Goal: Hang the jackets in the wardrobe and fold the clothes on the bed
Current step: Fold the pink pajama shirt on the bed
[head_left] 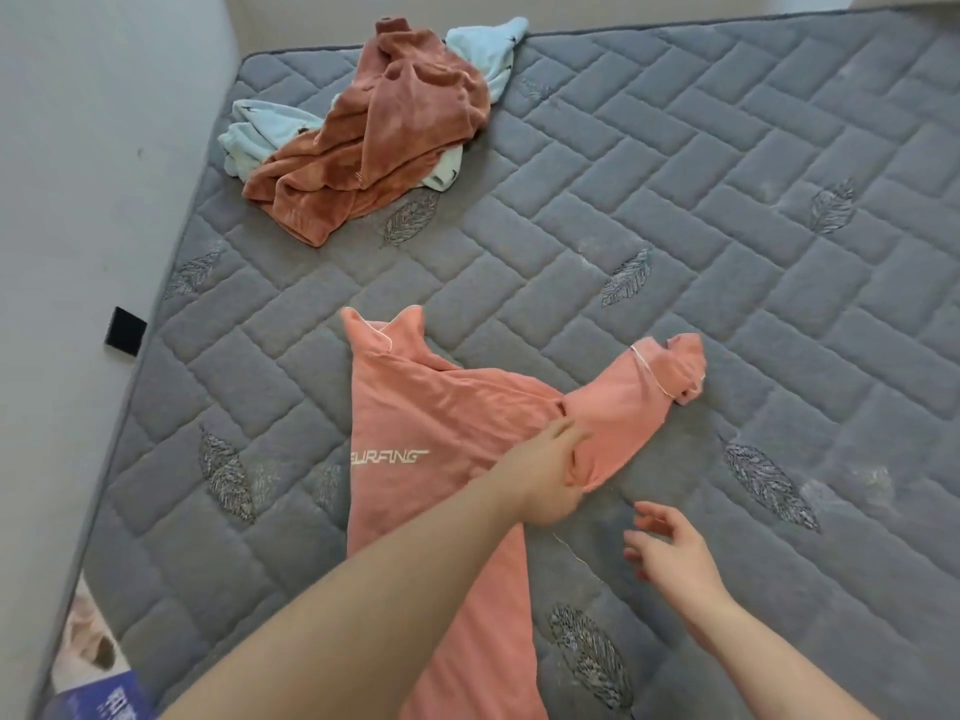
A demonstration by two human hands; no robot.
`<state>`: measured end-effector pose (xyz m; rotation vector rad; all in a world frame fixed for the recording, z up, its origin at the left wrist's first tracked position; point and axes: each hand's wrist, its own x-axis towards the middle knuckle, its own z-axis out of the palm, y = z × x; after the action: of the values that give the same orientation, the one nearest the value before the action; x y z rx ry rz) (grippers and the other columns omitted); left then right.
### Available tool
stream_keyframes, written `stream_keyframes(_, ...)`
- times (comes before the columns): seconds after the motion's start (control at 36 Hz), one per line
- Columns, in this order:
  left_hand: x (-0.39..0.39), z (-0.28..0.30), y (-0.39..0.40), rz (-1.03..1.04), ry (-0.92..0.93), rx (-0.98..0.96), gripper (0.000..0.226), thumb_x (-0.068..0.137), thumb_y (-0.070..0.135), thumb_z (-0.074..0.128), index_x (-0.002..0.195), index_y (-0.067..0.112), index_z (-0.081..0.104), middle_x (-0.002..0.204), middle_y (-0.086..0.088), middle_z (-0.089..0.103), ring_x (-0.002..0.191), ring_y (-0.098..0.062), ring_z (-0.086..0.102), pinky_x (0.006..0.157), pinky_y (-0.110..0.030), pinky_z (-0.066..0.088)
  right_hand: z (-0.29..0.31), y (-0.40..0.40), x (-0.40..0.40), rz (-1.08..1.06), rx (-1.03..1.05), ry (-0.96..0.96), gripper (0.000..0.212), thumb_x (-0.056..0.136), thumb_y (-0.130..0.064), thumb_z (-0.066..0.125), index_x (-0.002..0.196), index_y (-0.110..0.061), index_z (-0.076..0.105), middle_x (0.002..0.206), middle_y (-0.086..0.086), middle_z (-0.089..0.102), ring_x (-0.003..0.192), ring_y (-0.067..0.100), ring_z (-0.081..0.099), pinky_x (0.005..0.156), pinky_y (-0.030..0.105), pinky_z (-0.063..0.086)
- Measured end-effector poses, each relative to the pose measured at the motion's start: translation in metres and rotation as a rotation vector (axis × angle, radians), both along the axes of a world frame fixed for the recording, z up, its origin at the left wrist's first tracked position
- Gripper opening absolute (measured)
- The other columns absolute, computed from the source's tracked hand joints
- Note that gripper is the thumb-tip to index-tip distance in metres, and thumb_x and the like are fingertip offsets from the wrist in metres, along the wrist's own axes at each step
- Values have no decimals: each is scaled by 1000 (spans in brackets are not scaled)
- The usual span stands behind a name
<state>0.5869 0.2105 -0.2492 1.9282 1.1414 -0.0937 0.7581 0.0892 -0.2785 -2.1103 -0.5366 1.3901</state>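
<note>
Bed: grey quilted mattress [675, 210], leaf motifs.
Garment: soft salmon-pink cotton top [415, 423], spread near the front edge; limp, light — likely best taken at the sleeve seam.
Left hand [550, 480]: pinching the right sleeve's base.
Right hand [670, 553]: fingers loosely spread, holding nothing.

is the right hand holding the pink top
No, the right hand hovers open above the bare mattress; only the left hand pinches the pink top.
</note>
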Motion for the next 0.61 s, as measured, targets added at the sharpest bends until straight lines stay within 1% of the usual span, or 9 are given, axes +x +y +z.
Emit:
stream_keyframes(0.11,-69,-18,-47,376,9,97,50,86,14,59,135,24,54,138,5,47,117,-24,59,100,-39,46,-11,-13,-6,80,-43,-4,32,88,0,67,108,-24,62,107,0,65,79,26,70,79,44,53)
stream_keyframes(0.17,-111,-23,-73,512,80,193,42,90,24,66,131,25,56,131,7,51,115,-19,57,98,-38,46,-15,-19,-13,133,-60,-10,32,89,-2,67,110,-26,62,108,-2,65,85,27,71,86,46,54)
stream_keyframes(0.22,-155,-28,-100,592,205,227,46,87,29,71,130,20,56,130,2,52,115,-23,56,96,-41,47,-18,-26,-24,182,-85,-3,31,91,-5,65,114,-25,61,110,-3,65,88,25,71,86,44,55)
stream_keyframes(0.28,-197,-33,-127,644,348,152,56,82,29,71,133,17,54,134,-4,53,119,-30,54,98,-44,46,-20,-34,-38,215,-113,12,30,91,-7,65,114,-26,60,110,-5,65,84,22,71,77,39,55)
stream_keyframes(0.36,-248,-39,-168,631,547,-121,84,79,50,69,150,19,38,147,-3,49,135,-28,44,108,-41,40,-22,-49,-63,299,-146,7,34,89,-11,67,118,-27,59,113,-8,64,88,16,67,74,28,52)
stream_keyframes(0.42,-269,-43,-191,539,629,-281,94,72,61,65,153,26,32,145,0,52,137,-26,41,106,-39,40,-23,-60,-80,369,-173,4,39,89,-13,69,124,-26,57,116,-8,62,98,12,62,76,21,46)
stream_keyframes(0.44,-276,-46,-200,480,654,-316,94,70,64,63,151,29,32,141,2,55,135,-25,42,104,-38,41,-23,-65,-88,403,-193,4,41,89,-16,70,126,-25,57,115,-8,60,102,11,60,82,21,44)
stream_keyframes(0.53,-281,-51,-220,342,711,-279,75,75,60,58,142,31,42,127,4,61,125,-24,48,98,-37,43,-25,-84,-110,511,-256,-13,41,89,-22,72,127,-22,56,111,-11,61,101,9,58,87,25,42)
stream_keyframes(0.61,-274,-53,-228,383,707,-94,52,82,45,61,129,24,52,119,-2,50,113,-28,49,91,-39,45,-29,-105,-125,588,-303,-36,54,87,-21,73,137,-16,52,128,1,62,116,17,60,99,29,44)
